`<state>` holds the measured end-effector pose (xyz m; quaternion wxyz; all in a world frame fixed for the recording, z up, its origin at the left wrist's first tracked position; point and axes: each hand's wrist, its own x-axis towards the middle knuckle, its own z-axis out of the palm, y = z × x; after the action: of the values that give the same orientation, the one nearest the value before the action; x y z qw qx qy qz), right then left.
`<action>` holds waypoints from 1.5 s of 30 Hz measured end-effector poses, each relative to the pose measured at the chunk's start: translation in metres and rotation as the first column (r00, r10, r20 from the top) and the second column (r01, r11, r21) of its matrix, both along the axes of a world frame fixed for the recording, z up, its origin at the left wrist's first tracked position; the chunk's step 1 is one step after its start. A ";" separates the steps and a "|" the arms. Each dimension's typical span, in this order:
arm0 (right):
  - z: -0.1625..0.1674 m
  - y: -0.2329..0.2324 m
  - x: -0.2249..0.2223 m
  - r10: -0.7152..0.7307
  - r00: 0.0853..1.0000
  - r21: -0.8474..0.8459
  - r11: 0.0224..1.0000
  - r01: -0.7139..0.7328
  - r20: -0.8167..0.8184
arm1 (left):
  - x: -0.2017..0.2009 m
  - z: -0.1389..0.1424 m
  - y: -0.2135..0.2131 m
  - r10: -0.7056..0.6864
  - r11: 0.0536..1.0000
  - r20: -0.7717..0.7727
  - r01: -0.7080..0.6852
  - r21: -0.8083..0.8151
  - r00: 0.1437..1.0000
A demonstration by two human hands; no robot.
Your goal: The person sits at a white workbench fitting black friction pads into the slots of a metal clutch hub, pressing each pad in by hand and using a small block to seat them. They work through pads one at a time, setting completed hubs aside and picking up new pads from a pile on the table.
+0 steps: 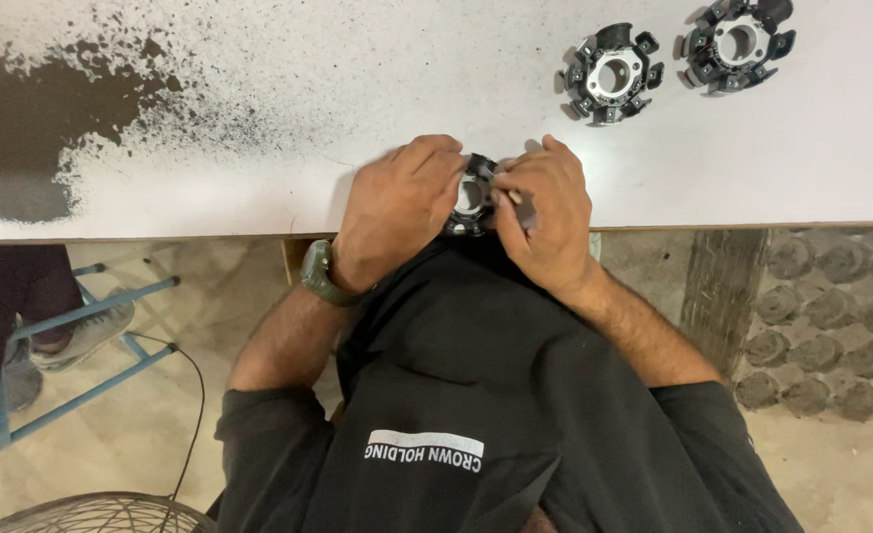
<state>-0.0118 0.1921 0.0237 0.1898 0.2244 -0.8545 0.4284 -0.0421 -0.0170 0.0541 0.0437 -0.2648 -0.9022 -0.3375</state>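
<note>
A: Stators, head view — count them.

B: Three ring-shaped stator cores in all. Two lie at the table's (259, 128) far right corner, side by side and apart: one stator core (612, 74) nearer the middle, a second stator core (739, 42) closer to the right edge. The third stator core (473, 197) sits at the near edge, between both hands.

A: Hands?

B: Left hand (397, 212) curled over the ring's left side, fingers closed on it. Right hand (545, 212) pinches a small pale piece (512, 195) against the ring's right side, fingers closed.

A: Progress?

B: My judgement: the two far ones look set aside, the near one is in work. Whether those two are finished, can't tell.

A: Else?

B: One wristwatch (318, 271). Black speckled stain (22, 138) at the far left corner.
</note>
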 end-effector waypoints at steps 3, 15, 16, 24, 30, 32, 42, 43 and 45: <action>-0.005 -0.001 0.005 0.025 0.999 -0.010 1.000 -0.025 -0.032 | 0.004 -0.004 -0.001 0.008 0.997 0.006 -0.009 0.073 1.000; -0.011 -0.002 0.006 0.032 0.998 0.066 0.997 -0.029 -0.049 | 0.015 -0.017 -0.004 0.033 0.990 0.014 -0.035 0.133 0.999; -0.012 -0.002 0.006 0.027 0.998 0.072 0.997 -0.023 -0.053 | 0.015 -0.018 -0.004 0.038 0.991 0.013 -0.040 0.124 0.999; -0.019 -0.001 0.009 0.025 0.995 -0.010 1.000 -0.026 -0.099 | 0.021 -0.020 0.000 0.057 0.988 -0.126 -0.038 0.147 0.990; -0.020 -0.001 0.011 0.027 0.995 -0.057 0.998 -0.033 -0.100 | 0.016 -0.018 0.004 0.118 0.985 -0.115 -0.101 0.140 0.986; -0.020 -0.001 0.009 0.045 0.992 -0.032 0.998 -0.049 -0.115 | 0.014 -0.018 0.005 0.119 0.985 -0.096 -0.106 0.133 0.988; -0.016 -0.006 0.005 0.035 0.994 0.018 0.999 -0.033 -0.107 | 0.016 -0.018 0.005 0.106 0.986 -0.038 -0.100 0.131 0.994; -0.015 -0.007 0.005 0.035 0.994 0.020 0.999 -0.033 -0.106 | 0.016 -0.018 0.005 0.102 0.986 -0.031 -0.097 0.135 0.994; -0.015 -0.006 0.006 0.030 0.994 0.035 0.999 -0.026 -0.107 | 0.017 -0.019 0.005 0.093 0.985 -0.021 -0.089 0.145 0.995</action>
<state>-0.0062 0.1856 0.0085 0.2256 0.2622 -0.8469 0.4038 -0.0252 -0.0124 0.0351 0.0903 -0.2243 -0.8859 -0.3958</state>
